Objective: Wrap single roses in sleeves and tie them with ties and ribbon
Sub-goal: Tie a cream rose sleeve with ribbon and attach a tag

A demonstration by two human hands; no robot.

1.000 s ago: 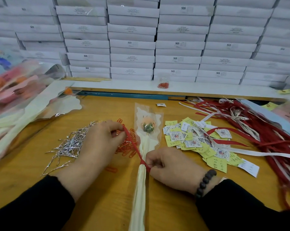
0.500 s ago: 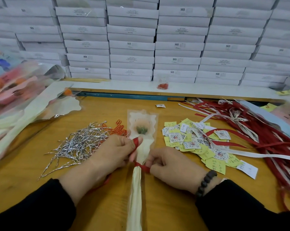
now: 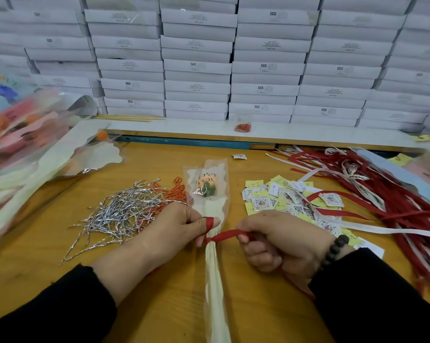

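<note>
A single orange rose (image 3: 207,185) lies in a clear and cream sleeve (image 3: 215,273) along the middle of the wooden table (image 3: 35,266). A red ribbon (image 3: 225,236) is wound round the gathered neck of the sleeve. My left hand (image 3: 176,227) pinches one end of the ribbon, which loops over a fingertip. My right hand (image 3: 280,240) grips the other end, pulled out to the right; a thin tail of ribbon trails down under that wrist.
Silver twist ties (image 3: 119,212) and orange paper clips (image 3: 174,191) lie left of the rose. Paper tags (image 3: 290,200) and a heap of red and white ribbons (image 3: 387,194) lie right. Wrapped flowers (image 3: 23,144) pile at far left. White boxes (image 3: 196,65) stack behind.
The ribbon has gone from a loose strand held up to the left to a band wound round the sleeve's neck, and my hands have drawn its ends apart.
</note>
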